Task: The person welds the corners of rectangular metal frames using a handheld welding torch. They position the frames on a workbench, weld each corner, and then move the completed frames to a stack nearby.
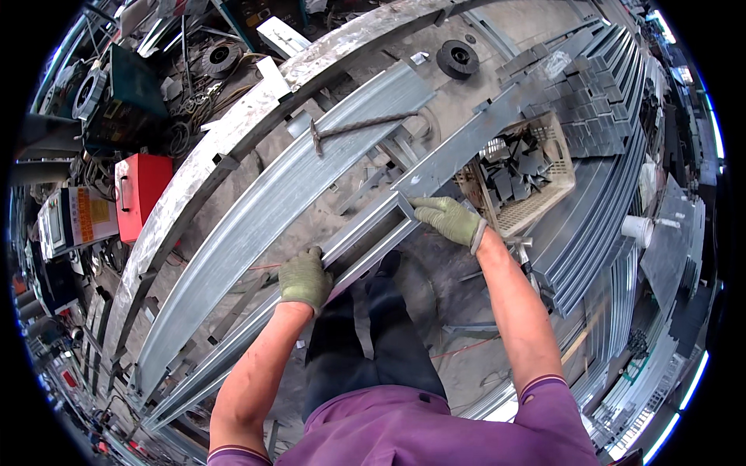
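A long galvanized steel C-channel (362, 227) slants in front of me from lower left to the middle, its open side facing up. My left hand (305, 281), in a green-grey work glove, wraps around its near edge partway along. At its far right end, my gloved right hand (448, 220) grips the end corner; the thumb is partly hidden. Beyond lies a wider steel channel (272, 210), flat side up. Resting across that one is a hammer (365, 124) with a rough, rod-like handle.
A beige plastic crate (561, 182) of metal offcuts stands right of my right hand. Stacked steel profiles (598, 210) fill the right side. A long steel beam (183, 175) curves across the far left, near a red box (143, 194). A black wheel-like spool (458, 59) lies at the back.
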`<action>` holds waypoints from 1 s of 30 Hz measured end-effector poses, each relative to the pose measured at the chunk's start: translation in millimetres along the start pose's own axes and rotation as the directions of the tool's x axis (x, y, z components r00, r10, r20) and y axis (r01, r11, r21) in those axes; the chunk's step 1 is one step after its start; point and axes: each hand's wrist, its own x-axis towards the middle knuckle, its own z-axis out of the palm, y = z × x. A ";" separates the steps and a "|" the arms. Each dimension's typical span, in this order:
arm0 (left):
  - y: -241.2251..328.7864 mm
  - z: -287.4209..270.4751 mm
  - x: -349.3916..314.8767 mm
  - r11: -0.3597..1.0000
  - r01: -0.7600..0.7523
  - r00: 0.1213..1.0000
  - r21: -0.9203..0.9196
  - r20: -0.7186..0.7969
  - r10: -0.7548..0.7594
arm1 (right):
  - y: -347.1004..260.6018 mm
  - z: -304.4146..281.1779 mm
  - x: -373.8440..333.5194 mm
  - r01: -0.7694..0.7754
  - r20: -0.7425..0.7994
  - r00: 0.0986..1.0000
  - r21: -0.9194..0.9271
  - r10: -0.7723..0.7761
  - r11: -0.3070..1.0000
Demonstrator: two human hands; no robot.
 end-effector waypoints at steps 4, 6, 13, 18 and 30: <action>0.0 13.6 -7.3 0.989 -0.145 0.902 -0.021 -0.414 0.123 | -9.5 -0.9 1.3 0.008 -0.022 1.000 -0.172 -0.012 0.985; 12.3 13.8 -18.5 0.915 -0.391 0.759 -0.095 -0.596 0.263 | -6.4 -3.2 1.6 0.040 -0.038 0.998 -0.182 -0.048 0.982; 81.0 21.5 -18.6 0.905 -0.355 0.906 -0.233 -0.326 0.272 | -20.7 -2.1 -2.3 -0.055 -0.037 0.998 -0.134 0.051 0.989; 80.0 41.5 0.5 0.934 -0.306 0.930 -0.186 -0.266 0.252 | 1.2 2.6 2.6 0.013 -0.066 0.998 -0.141 -0.023 0.990; 108.6 23.6 6.1 0.806 -0.571 0.770 -0.154 -0.439 0.462 | 6.7 -1.0 4.5 0.049 -0.052 0.997 -0.104 -0.055 0.993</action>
